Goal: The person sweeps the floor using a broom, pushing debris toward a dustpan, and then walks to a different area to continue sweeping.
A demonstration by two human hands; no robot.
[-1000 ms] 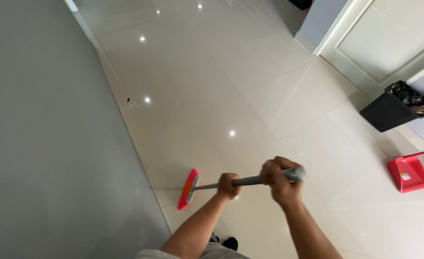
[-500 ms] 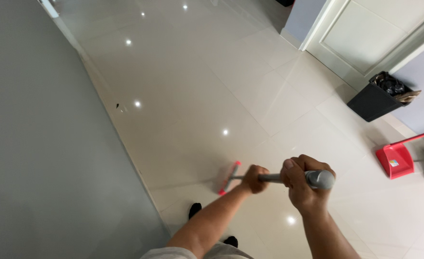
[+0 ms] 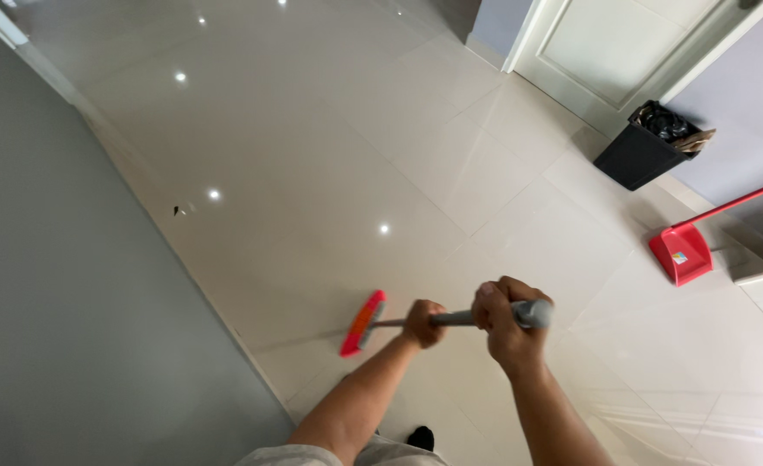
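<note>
Item: red broom (image 3: 362,323) with grey handle (image 3: 459,318), head low on the glossy tiled floor (image 3: 330,155) close to the grey wall (image 3: 62,328); left hand (image 3: 422,322) closed round mid-handle, right hand (image 3: 504,318) closed round the top end. Handling: short, even strokes pulled away from the wall's base should gather best. Clearance: open tile ahead; red dustpan (image 3: 680,254) and black bin (image 3: 643,148) well apart, right.

Glossy cream tiles (image 3: 330,155), grey wall (image 3: 62,328)
</note>
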